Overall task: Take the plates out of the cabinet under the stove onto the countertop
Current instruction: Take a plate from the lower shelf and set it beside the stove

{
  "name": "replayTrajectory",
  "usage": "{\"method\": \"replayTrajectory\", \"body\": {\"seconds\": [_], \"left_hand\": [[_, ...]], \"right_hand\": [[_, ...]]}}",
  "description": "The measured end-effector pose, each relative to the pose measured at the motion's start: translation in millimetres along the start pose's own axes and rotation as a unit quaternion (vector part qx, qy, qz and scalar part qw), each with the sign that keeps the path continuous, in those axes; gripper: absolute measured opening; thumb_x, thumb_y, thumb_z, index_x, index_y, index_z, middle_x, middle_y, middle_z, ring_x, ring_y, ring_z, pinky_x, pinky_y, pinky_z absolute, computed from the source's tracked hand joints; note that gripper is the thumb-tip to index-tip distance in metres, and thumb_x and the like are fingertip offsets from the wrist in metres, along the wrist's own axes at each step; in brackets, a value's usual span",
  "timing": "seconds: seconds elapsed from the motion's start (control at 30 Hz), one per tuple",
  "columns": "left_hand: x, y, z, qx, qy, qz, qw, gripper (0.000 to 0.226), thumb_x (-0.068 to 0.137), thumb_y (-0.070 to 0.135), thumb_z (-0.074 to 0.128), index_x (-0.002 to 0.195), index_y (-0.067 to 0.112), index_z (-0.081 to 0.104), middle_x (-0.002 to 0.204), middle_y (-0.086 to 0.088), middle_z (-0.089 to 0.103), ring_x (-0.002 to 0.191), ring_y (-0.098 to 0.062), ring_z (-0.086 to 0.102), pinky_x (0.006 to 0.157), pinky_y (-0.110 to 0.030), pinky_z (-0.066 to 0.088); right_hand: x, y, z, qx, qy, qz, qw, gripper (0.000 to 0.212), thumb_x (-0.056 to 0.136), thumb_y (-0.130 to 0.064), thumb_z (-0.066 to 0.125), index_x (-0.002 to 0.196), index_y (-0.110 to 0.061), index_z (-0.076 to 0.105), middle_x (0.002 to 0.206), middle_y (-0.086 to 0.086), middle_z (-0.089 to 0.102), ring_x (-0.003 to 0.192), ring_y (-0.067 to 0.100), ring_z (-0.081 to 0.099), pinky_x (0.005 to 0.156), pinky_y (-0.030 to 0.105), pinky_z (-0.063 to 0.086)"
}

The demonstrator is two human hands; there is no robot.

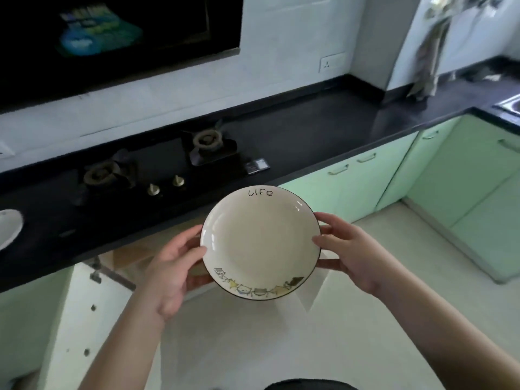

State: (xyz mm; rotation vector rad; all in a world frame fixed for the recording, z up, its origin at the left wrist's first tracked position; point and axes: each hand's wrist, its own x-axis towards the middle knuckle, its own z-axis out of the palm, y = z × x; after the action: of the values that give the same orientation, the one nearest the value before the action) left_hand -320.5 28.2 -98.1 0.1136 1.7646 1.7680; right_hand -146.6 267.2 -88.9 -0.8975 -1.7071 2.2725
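A round cream ceramic plate with a thin dark rim sits in the middle of the frame, held in the air in front of the counter edge and above the pale floor. The word "life" is written at its far edge, and a row of small cartoon figures runs along its near edge. The left hand grips the plate's left rim, thumb on the upper face and fingers curled beneath. The right hand clasps the right rim the same way, thumb on top, fingers under.

Just behind the plate runs the long black glossy countertop, crossing from the lower left to the upper right of the frame. Set into it is a black glass two-burner gas stove with two brass-coloured knobs near its front. At the far left edge of the frame a second white plate lies on the countertop, only partly in view.

Below the stove, at lower left, a white cabinet door stands swung open. Pale green cabinet fronts line the right side. A dark range hood fills the upper left.
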Motion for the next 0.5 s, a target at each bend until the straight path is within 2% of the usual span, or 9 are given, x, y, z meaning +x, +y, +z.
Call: {"method": "replayTrajectory", "body": {"seconds": [0.1,0.2,0.4,0.5], "left_hand": [[4.3,-3.7,50.4,0.002,-0.026,0.001,1.000,0.038,0.093,0.000,0.056,0.119,0.027,0.066,0.115,-0.004,0.072,0.094,-0.024,0.068,0.062,-0.037,0.060],[7.9,-7.3,92.1,0.006,-0.049,0.000,0.999,0.038,0.094,-0.001,0.055,0.119,0.025,0.066,0.112,-0.001,0.073,0.089,-0.020,0.070,0.060,-0.035,0.060],[32.1,-4.2,136.9,0.007,-0.054,-0.004,0.999,0.039,0.094,-0.002,0.054,0.119,0.026,0.065,0.108,0.002,0.074,0.085,-0.020,0.070,0.058,-0.035,0.060],[56.4,1.9,151.0,0.013,-0.053,0.003,0.999,0.039,0.093,-0.004,0.054,0.117,0.025,0.065,0.107,0.002,0.074,0.089,-0.018,0.070,0.077,-0.044,0.059]], "right_hand": [[-13.6,-3.2,-50.8,0.011,0.023,-0.011,1.000,0.040,0.090,0.003,0.057,0.111,-0.029,0.071,0.105,0.005,0.071,0.091,0.016,0.069,0.071,0.033,0.059],[-19.8,-6.5,-89.3,0.016,0.050,-0.016,0.998,0.041,0.091,0.002,0.056,0.118,-0.026,0.067,0.107,0.005,0.071,0.092,0.015,0.069,0.069,0.032,0.059],[-0.9,-19.4,-128.6,0.027,0.074,-0.031,0.996,0.040,0.092,0.000,0.056,0.117,-0.029,0.068,0.111,0.008,0.068,0.094,0.016,0.068,0.070,0.031,0.058],[16.5,-26.2,-137.5,0.038,0.087,-0.039,0.995,0.039,0.091,0.001,0.056,0.113,-0.028,0.070,0.110,0.008,0.069,0.093,0.016,0.068,0.069,0.032,0.058]]}}
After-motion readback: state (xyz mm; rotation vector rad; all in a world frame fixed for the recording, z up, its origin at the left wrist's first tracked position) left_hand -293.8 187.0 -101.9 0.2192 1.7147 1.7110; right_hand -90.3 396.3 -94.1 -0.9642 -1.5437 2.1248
